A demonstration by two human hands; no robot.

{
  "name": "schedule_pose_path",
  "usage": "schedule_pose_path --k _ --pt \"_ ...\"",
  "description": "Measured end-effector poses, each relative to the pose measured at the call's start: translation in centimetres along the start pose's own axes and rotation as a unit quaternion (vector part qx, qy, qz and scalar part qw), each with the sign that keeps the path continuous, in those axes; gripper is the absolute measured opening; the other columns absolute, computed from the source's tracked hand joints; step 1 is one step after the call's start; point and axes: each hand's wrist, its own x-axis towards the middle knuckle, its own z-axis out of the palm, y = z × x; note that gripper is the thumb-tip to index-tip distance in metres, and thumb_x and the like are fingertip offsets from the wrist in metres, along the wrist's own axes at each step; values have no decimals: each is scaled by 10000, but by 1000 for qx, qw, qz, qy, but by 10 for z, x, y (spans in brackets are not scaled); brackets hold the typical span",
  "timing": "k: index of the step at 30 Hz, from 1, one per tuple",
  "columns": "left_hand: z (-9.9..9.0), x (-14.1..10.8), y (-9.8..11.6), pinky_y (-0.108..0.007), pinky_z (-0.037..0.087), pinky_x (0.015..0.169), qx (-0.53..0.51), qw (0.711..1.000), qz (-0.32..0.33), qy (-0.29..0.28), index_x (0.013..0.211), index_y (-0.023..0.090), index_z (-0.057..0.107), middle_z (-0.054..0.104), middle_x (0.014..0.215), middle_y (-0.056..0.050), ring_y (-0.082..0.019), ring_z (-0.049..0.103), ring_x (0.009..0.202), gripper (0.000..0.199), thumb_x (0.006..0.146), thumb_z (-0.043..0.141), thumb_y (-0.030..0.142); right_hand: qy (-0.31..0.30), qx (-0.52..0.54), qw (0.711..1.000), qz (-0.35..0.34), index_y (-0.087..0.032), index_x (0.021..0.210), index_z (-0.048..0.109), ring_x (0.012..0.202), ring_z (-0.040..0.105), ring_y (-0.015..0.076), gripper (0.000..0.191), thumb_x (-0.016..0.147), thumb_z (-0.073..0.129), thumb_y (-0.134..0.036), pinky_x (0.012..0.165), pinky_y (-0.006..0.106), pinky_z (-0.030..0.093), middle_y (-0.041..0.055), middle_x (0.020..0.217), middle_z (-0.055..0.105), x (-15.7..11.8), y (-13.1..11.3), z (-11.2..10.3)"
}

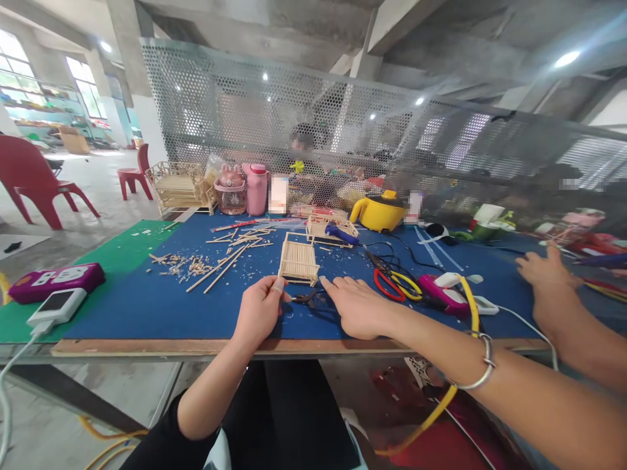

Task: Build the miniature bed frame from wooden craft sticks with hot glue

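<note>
Near the front of the blue mat (132, 307), my left hand (262, 310) is closed, fingers pinched at the lower left corner of a small slatted wooden frame (298, 260). My right hand (355, 307) lies palm down at the frame's lower right corner, its index finger reaching toward it and the other fingers partly bent. Between both hands, dark-handled pliers (308, 299) rest on the mat. A second small wooden piece (330, 228) stands behind the frame, with a blue-handled tool (341, 235) against it.
Loose sticks (230, 258) and chips lie left of the frame. Red and yellow scissors (396, 285), a yellow pot (379, 212), a pink bottle (256, 189) and a purple power strip (443, 294) are around. Another person's hand (551, 277) is at the right.
</note>
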Motion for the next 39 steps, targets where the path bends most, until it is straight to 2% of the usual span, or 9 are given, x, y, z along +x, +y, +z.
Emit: schedule_pose_path --k 4,8,10,14,16,19,25,31,39 --pt "0 -2 4 -228 380 520 21 999 3 -29 816 183 656 593 522 9 -138 536 493 353 855 458 472 -14 -2 1000 8 -55 1485 216 1222 436 379 867 674 520 -92 985 513 357 229 1329 478 -3 -1 0" --pt "0 0 4 -235 356 489 31 999 -2 -16 915 192 658 652 629 1 -119 476 444 376 869 430 488 -11 2 1000 20 -77 1478 257 1236 421 402 840 676 509 -79 978 536 353 229 1321 483 -9 6 -2" --pt "0 1 2 -237 349 502 32 999 7 -12 951 197 659 630 613 8 -126 465 470 382 873 425 488 -11 10 999 31 -86 1464 300 1245 418 405 803 684 494 -74 985 541 348 226 1328 481 -13 13 -4" --pt "0 1 -3 -235 340 545 25 999 34 -19 992 205 640 581 642 12 -142 487 580 319 885 419 409 -23 54 998 37 -130 1453 322 1288 421 329 742 723 440 -75 1021 457 367 181 1391 451 -22 21 -8" --pt "0 1 -5 -234 350 552 13 998 43 -34 1004 204 612 590 702 6 -137 488 593 298 892 406 387 -17 107 994 26 -160 1456 304 1317 399 284 743 729 427 -77 1053 415 348 152 1424 426 -24 19 -10" --pt "1 0 -5 -234 381 559 -10 997 46 -65 983 196 570 587 723 7 -126 502 583 293 911 367 395 3 174 985 10 -171 1445 316 1311 396 282 748 712 436 -77 1069 420 325 144 1404 440 -22 10 -10" --pt "1 -3 0 -234 404 590 -36 992 51 -111 909 174 558 628 765 -9 -112 545 611 265 923 377 367 40 209 977 -9 -159 1427 347 1265 435 287 740 697 442 -83 1058 435 335 153 1376 459 -12 -4 -4" --pt "0 -5 2 -241 407 607 -44 991 51 -118 840 167 558 645 770 -18 -109 548 612 285 925 388 380 63 236 969 -39 -171 1400 396 1286 435 262 741 669 438 -57 1076 401 327 122 1401 469 -9 -5 -2" --pt "0 -4 3 -234 408 590 -50 990 43 -123 875 166 570 641 762 -16 -110 551 600 287 913 395 391 76 279 955 -66 -198 1330 477 1253 496 237 684 665 427 -51 1029 368 390 77 1376 535 -10 -7 -1"
